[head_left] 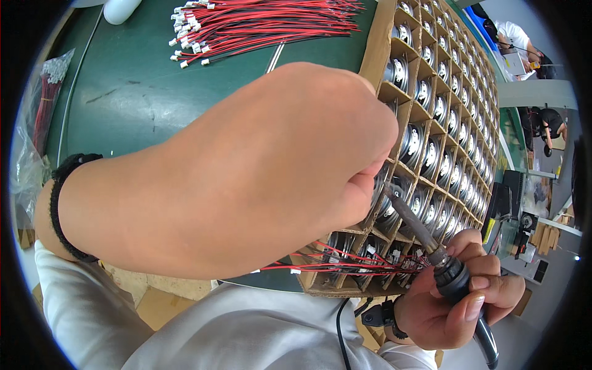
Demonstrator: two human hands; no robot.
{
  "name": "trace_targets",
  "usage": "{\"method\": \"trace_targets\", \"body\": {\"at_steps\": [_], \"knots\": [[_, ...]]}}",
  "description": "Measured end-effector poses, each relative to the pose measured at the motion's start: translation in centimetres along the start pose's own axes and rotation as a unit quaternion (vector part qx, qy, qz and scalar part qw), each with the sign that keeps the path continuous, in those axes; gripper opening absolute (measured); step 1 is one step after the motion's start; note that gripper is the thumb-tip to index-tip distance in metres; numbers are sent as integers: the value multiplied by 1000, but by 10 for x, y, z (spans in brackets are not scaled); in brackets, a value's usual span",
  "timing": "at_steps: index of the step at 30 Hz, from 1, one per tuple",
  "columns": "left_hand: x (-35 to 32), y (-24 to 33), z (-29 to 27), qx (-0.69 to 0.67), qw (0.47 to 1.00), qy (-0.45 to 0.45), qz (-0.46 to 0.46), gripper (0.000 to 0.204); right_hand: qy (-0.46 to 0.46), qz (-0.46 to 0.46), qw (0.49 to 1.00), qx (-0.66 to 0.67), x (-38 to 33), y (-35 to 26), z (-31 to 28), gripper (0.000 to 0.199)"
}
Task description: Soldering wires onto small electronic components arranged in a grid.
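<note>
My right hand (427, 313) grips a soldering iron (452, 279) by its black handle. The iron's dark tip points up and left, close to the curled fingers of my left hand (320, 135). That left hand is closed over one of the small round speakers (386, 209) in the divided cardboard box (377, 43); whatever its fingers pinch is hidden behind the back of the hand. Red and black wires (351, 265) lie across the box's near rows, some with white connectors.
A pile of red and black wires (271, 28) with white plugs lies on the green table (142, 86). At the far left is a clear plastic bag (46, 105) of more wires. Other people (552, 126) sit at benches in the right background. A black cable (342, 333) hangs near my lap.
</note>
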State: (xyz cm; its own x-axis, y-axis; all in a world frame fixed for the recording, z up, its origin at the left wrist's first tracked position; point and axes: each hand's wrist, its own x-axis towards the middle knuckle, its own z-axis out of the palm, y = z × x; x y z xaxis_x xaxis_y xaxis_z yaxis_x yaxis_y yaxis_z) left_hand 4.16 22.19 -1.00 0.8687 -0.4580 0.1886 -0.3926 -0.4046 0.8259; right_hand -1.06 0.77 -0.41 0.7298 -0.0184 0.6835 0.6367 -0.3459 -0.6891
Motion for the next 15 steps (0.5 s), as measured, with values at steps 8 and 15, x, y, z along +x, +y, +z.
{"method": "trace_targets", "body": {"at_steps": [8,15], "knots": [[-2,-9,2,26,999,11,34,10,3,22,999,30,0,0,-2,23],[-1,-7,1,14,999,13,27,9,25,19,999,28,1,0,-2,22]]}}
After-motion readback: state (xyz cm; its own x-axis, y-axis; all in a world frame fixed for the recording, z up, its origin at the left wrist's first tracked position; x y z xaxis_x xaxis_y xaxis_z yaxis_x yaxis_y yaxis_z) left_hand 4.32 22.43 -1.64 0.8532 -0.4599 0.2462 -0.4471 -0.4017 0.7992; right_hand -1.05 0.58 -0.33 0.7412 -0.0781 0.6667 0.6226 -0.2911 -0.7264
